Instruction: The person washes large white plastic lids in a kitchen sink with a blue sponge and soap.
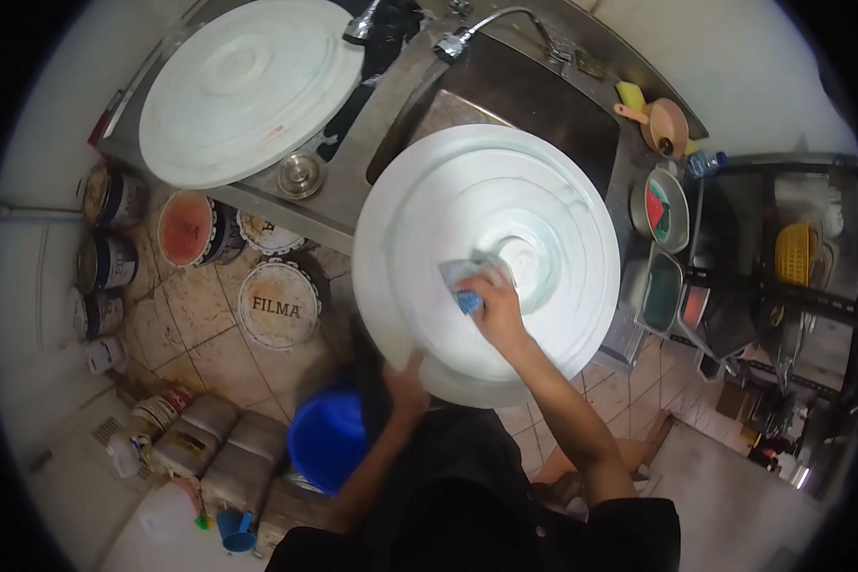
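A large round white lid point(429, 207), apparently plastic, leans over the front edge of the sink, its raised rings and round centre facing up. My left hand point(405, 390) grips the rim at the near left, with its far fingers hidden. On the lid's face, just left of the centre, my right hand point(500, 304) presses a greyish cleaning pad point(457, 270). A bit of blue material point(468, 302) shows under the same fingers; whether it is part of the pad I cannot tell.
A second white lid point(207, 121) lies on the left counter beside a metal drain strainer point(300, 175). A flexible faucet point(452, 46) hangs over the steel sink point(579, 107). Lidded buckets point(279, 304) and a blue tub point(329, 436) stand on the floor. Pans point(666, 129) line the right.
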A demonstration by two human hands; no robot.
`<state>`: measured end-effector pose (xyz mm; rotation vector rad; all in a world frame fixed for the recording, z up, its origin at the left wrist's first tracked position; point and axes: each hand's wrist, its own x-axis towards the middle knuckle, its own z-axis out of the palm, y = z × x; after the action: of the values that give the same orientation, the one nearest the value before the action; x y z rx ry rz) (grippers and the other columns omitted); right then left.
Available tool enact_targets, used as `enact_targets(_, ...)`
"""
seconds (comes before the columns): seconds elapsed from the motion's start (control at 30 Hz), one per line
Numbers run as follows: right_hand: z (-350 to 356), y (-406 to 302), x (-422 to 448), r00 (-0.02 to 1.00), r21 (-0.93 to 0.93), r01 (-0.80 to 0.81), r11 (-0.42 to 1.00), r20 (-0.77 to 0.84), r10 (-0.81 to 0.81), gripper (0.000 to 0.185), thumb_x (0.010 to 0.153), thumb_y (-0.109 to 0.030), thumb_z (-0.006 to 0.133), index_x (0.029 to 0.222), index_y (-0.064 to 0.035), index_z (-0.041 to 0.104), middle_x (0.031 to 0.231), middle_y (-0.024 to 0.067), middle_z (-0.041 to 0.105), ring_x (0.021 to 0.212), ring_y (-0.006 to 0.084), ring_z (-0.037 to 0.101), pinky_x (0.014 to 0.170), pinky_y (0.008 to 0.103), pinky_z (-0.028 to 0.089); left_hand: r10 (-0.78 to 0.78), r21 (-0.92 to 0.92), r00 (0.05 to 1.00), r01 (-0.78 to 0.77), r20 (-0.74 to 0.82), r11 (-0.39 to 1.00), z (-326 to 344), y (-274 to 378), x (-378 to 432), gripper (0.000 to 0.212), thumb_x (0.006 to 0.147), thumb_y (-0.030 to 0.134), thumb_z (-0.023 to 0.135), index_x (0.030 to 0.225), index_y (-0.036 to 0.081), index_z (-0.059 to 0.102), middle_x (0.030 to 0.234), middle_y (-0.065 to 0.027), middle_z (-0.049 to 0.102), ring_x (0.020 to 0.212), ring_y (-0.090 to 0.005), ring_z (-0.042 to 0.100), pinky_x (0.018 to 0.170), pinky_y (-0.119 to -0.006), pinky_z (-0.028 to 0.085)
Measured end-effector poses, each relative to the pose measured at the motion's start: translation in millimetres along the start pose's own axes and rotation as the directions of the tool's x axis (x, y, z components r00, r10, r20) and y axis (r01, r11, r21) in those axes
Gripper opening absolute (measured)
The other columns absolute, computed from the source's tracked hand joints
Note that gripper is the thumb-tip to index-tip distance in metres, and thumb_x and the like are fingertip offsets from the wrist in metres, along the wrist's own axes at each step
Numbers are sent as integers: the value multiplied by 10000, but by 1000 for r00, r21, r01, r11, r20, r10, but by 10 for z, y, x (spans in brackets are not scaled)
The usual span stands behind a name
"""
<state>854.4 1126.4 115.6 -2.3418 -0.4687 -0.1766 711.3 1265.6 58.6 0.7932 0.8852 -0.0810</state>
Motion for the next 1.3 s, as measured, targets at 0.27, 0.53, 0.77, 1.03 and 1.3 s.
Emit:
enact_targets(0.27,294,402,698,1000,-201,-10,980,16,14,455,598,103,517,971,-115,660,1002,127,627,992,346,547,942,472,380,100,94,995,-98,-15,991,49,71,-30,340,826,79,653,1105,-88,555,1041,-117,614,919,-207,586,817,-335,458)
enact_targets(0.53,222,238,520,973,-228,-137,964,150,174,381,701,93,521,1057,-12,607,1041,227,588,984,387,566,878,431,461,74,24,997,-74,-19,997,41,-33,91,337,849,53,629,1154,-42,521,1054,-99,596,910,-206,594,791,-320,484)
enact_targets(0.77,216,297,774,983,-275,-52,960,156,98,386,675,91,532,1052,25,584,1030,238,583,990,415,539,893,459,436,58,97,998,-55,-36,994,38,44,-37,300,834,144,661,1036,-66,592,984,-124,639,875,-198,591,811,-328,454)
enact_targets(1.03,216,263,869,968,-373,87,924,249,9,327,729,37,535,1054,31,574,1059,248,582,1035,393,543,906,439,454,61,7,997,-61,-42,998,116,59,11,323,815,154,681,1034,-67,596,946,-105,647,833,-170,597,769,-303,466)
enact_targets(1.3,295,61,1261,988,-325,35,945,152,16,285,716,56,515,992,38,587,1008,237,584,968,393,549,912,433,428,22,67,1000,-21,-5,998,146,167,20,307,847,145,649,1070,-51,572,960,-92,624,832,-161,600,717,-294,482)
